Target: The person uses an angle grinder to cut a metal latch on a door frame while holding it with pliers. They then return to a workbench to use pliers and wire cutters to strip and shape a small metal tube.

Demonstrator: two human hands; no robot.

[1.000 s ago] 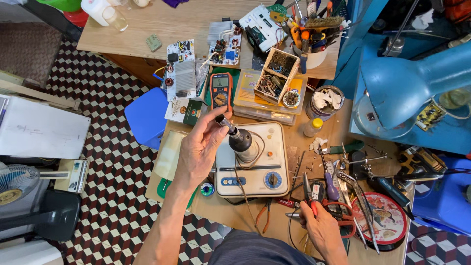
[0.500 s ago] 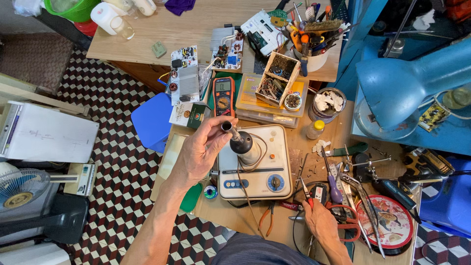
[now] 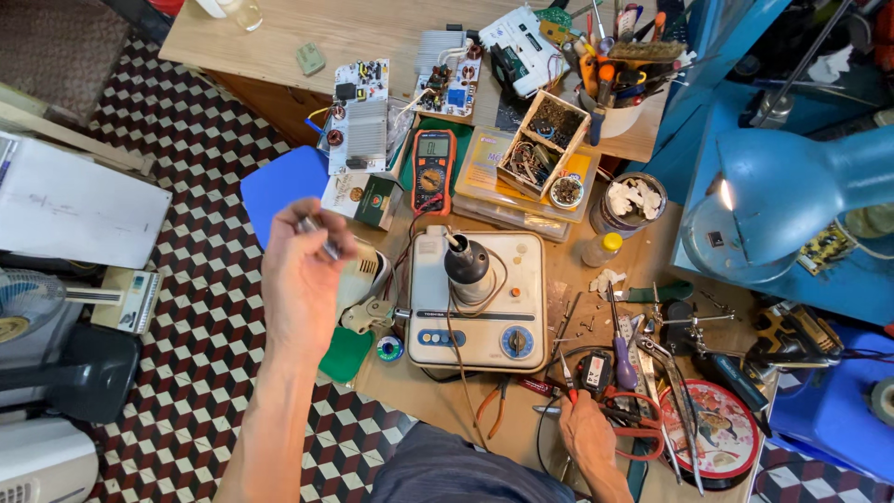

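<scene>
A checkered floor (image 3: 200, 121) of dark red, black and white tiles runs under a wooden bench (image 3: 652, 256), with a second wooden table (image 3: 372, 28) set behind it. A lit blue lamp (image 3: 792, 191) hangs over the bench's right side, beside blue furniture (image 3: 708, 65). A white fan (image 3: 23, 317) stands at left.

A small green-and-white box (image 3: 365, 198) lies just right of the left hand's fingers (image 3: 321, 244); beyond it, an orange multimeter (image 3: 433, 169) shows a grey rectangular screen (image 3: 434, 146). A yellow-purple flat package (image 3: 484, 168) sits further right.
</scene>
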